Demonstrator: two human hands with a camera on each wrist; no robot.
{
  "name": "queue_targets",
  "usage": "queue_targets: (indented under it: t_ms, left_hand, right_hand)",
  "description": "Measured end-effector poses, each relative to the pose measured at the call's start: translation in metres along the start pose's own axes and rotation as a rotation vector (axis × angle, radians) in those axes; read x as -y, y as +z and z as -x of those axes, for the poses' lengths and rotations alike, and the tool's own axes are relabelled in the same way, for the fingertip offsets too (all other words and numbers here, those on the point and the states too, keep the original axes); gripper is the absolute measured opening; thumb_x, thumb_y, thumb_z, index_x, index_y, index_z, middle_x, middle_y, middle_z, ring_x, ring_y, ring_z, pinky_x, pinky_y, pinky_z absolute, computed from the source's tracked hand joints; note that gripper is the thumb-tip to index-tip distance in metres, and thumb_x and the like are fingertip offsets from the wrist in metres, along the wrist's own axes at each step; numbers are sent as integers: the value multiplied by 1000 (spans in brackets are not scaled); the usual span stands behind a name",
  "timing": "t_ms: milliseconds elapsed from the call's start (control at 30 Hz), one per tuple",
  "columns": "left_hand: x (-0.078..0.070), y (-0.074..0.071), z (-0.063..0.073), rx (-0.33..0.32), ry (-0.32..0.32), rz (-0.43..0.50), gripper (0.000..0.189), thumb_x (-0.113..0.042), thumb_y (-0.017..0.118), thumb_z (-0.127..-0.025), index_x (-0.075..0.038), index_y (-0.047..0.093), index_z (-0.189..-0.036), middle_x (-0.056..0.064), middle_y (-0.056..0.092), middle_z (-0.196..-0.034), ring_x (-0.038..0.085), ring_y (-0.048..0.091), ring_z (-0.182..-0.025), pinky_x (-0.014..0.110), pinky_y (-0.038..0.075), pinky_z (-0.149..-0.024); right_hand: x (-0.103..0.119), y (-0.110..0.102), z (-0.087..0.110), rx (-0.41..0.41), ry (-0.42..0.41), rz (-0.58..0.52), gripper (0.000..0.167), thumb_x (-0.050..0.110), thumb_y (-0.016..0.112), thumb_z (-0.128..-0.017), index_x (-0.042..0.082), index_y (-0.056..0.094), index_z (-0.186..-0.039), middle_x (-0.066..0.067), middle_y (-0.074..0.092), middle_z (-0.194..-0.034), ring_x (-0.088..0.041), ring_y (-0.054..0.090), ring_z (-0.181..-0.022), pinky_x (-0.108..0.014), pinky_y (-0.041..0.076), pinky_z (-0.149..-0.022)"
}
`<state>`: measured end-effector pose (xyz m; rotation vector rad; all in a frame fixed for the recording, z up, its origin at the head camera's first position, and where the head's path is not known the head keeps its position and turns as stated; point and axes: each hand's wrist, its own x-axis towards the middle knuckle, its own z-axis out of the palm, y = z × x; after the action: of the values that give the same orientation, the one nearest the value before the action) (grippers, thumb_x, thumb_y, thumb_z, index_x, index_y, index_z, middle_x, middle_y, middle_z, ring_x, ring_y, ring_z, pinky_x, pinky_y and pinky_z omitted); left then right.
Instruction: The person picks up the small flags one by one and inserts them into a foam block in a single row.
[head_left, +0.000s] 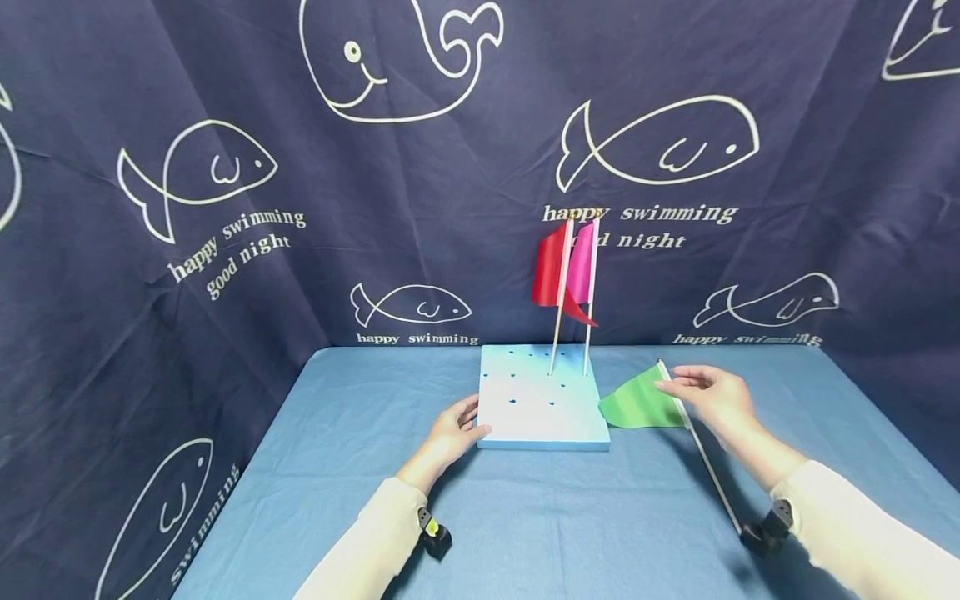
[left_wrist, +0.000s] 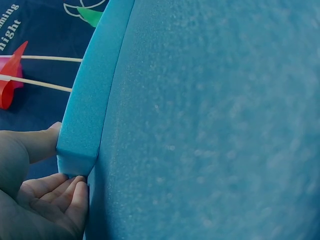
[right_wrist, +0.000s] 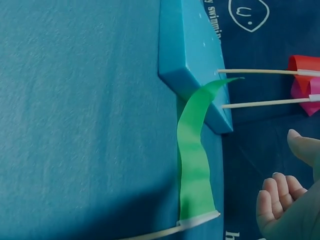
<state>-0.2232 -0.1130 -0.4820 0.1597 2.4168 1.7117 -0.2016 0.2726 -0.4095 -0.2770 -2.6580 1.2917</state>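
Note:
A light-blue foam board (head_left: 536, 421) with several small holes lies on the table. My left hand (head_left: 452, 433) grips its left side, the thumb on the top edge and the fingers against the side; the left wrist view shows this hand (left_wrist: 50, 190) at the board's corner (left_wrist: 77, 162). A red flag (head_left: 550, 265) and a pink flag (head_left: 582, 267) stand upright in the board on thin sticks. Right of the board is a green flag (head_left: 642, 400), its stick slanting towards me. Near its top end is my right hand (head_left: 712, 396); in the right wrist view this hand (right_wrist: 290, 195) has thumb and fingers apart, holding nothing.
A blue cloth covers the table (head_left: 360, 467). Behind and to the left hangs a dark blue curtain (head_left: 420, 183) with white fish drawings and lettering. Each wrist wears a small black camera, one on the left sleeve (head_left: 435, 537), one on the right (head_left: 767, 532).

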Motion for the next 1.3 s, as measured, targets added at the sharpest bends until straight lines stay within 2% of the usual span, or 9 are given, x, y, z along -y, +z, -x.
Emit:
queue_targets:
  t_ms: [200,333,533,900,1167,1300]
  left_hand:
    - [-1,1,1,7,0,1,62,-9,69,-89,1,42,-144,22,45,-146,34,43,-136,44,39,-115]
    - [-3,0,2,8,10,1,62,-9,68,-90,2,42,-144,23,45,-146,35,43,-136,44,39,-115]
    - [-3,-2,2,16,18,3,62,-9,68,-90,2,41,-144,24,45,-146,36,43,-136,44,39,-115]
    - [0,-1,-1,7,14,2,62,-9,68,-90,2,41,-144,22,45,-147,34,43,-136,44,39,-115]
    - [2,1,-2,-3,13,-6,62,-8,68,-90,2,41,-144,23,45,-146,34,44,-136,43,39,-115]
    - [2,1,-3,-1,11,-11,62,-9,68,-90,2,41,-144,22,45,-146,34,44,-136,43,39,-115]
  right_hand:
    - [-8,-8,4,8,-3,61,62,48,76,-80,1,66,-118,-12,72,-102,11,50,-74,-11,45,-63]
    - [-14,-10,6,56,-6,81,65,47,76,-80,-1,63,-122,-16,72,-103,6,52,-77,-12,46,-64]
    - [-23,-11,9,131,41,66,75,49,77,-78,-3,56,-129,-12,69,-105,0,54,-80,-12,48,-65]
    - [-40,-15,13,190,86,76,75,40,80,-78,-10,53,-128,-12,71,-98,-2,56,-76,-16,50,-62]
    - [-48,-14,20,241,103,31,76,32,81,-78,-14,48,-130,4,71,-82,-1,58,-69,-17,52,-62]
    - [-50,-14,23,264,112,14,73,28,80,-80,-14,47,-130,5,71,-80,-6,61,-67,-22,55,-61]
